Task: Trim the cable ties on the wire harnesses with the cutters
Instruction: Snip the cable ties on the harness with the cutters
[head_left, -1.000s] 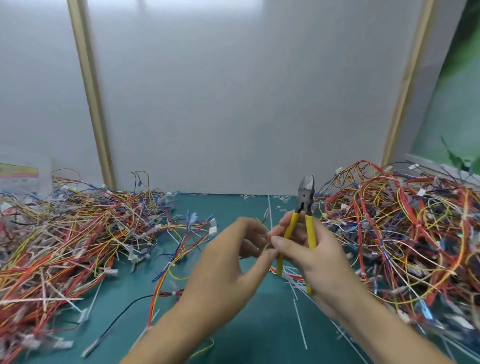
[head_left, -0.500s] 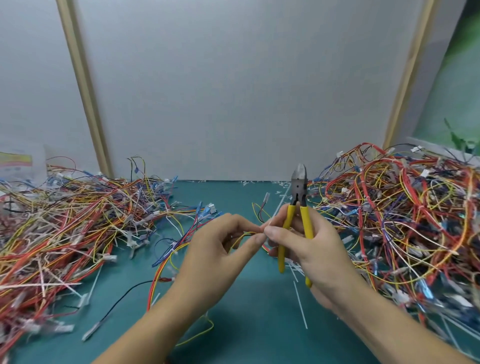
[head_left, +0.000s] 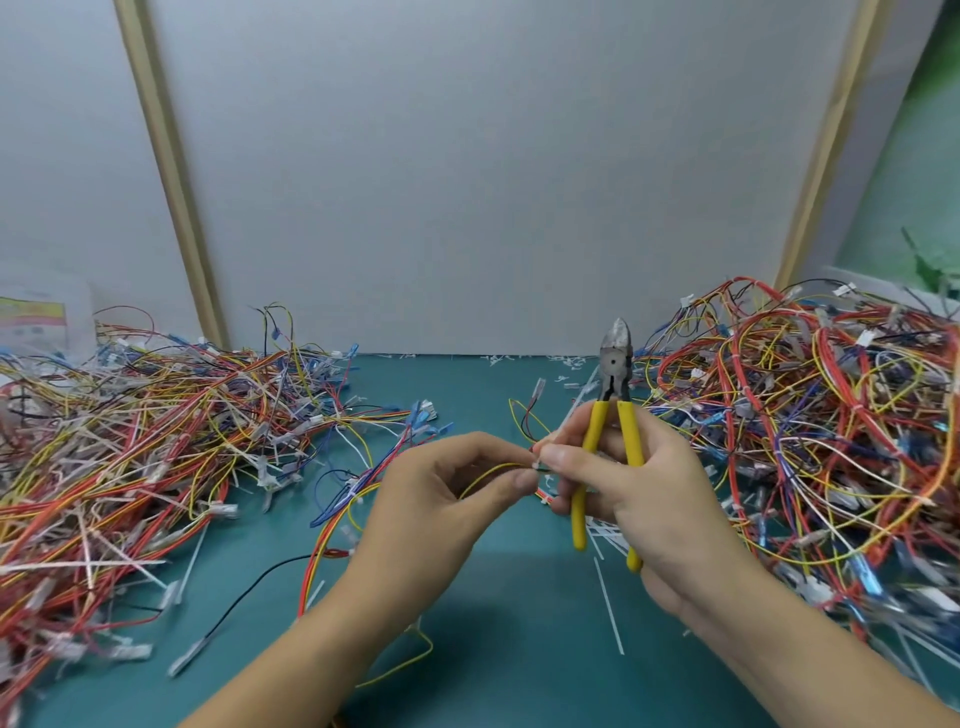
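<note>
My right hand (head_left: 631, 486) grips yellow-handled cutters (head_left: 612, 415), steel jaws shut and pointing up. Its thumb and forefinger also pinch a thin wire harness (head_left: 488, 470) of yellow, red and black wires. My left hand (head_left: 441, 499) pinches the same harness just to the left, fingertips nearly touching the right thumb. A small white cable tie (head_left: 535, 462) shows between the fingertips. The harness's loose end (head_left: 537, 389) curls up behind the hands, and the rest trails down to the left.
A big tangle of harnesses (head_left: 145, 441) covers the left of the green mat (head_left: 519, 649). A second, higher pile (head_left: 810, 415) fills the right. Cut white tie tails (head_left: 608, 603) lie scattered under my right hand. A grey wall panel stands behind.
Both hands have stayed pinched together on the harness with the cutters upright. The view has tilted slightly, so the hands sit a little lower on the mat and the fingertips are closer.
</note>
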